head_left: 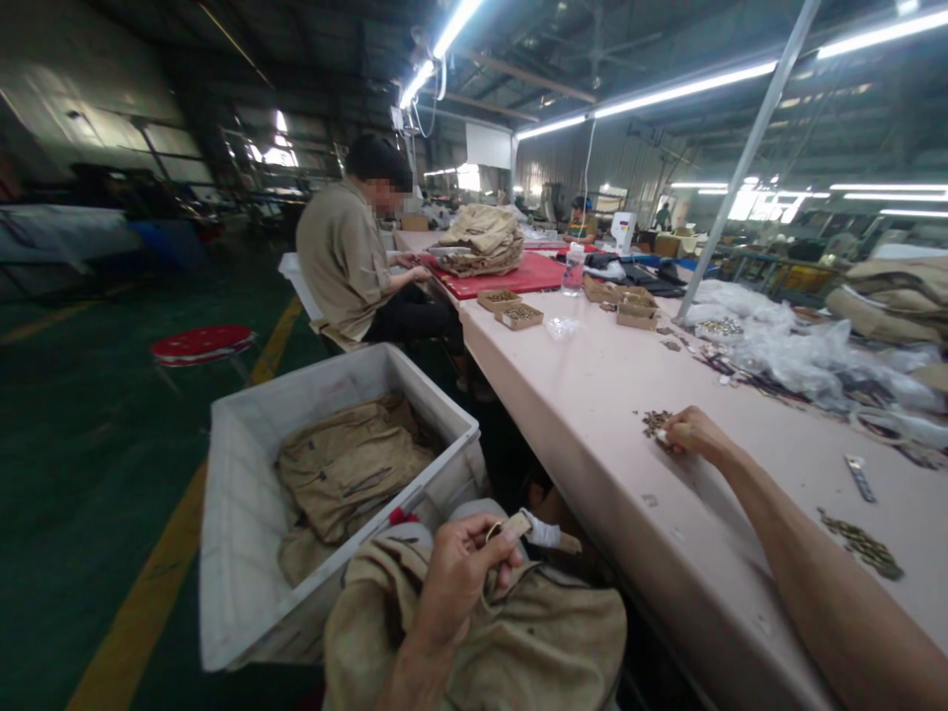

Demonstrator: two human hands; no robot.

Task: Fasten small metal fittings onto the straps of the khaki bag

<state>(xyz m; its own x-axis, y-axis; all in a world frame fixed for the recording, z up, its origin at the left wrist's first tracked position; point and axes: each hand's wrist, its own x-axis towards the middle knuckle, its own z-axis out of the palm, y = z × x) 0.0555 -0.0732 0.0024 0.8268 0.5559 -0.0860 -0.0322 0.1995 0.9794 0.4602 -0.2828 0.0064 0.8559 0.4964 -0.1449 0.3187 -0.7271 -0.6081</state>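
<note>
My left hand (463,568) is closed on a tan fabric strap with a ring and a white wrapped part, above the tan garment (548,632) on my lap. On the pale table, my right hand (688,433) has its fingers pressed together at a small pile of brass-coloured metal pieces (655,424). What its fingertips hold is too small to make out. A second pile of metal pieces (863,545) lies nearer the table's right side, below a small flat metallic object (860,478).
A white bin (259,632) with tan garments (355,464) stands at left. A seated person (345,252) works beside stacked fabric (481,240). Small boxes (520,316), a bottle (573,270), plastic bags (822,346) and a slanted metal pole (748,158) are farther back.
</note>
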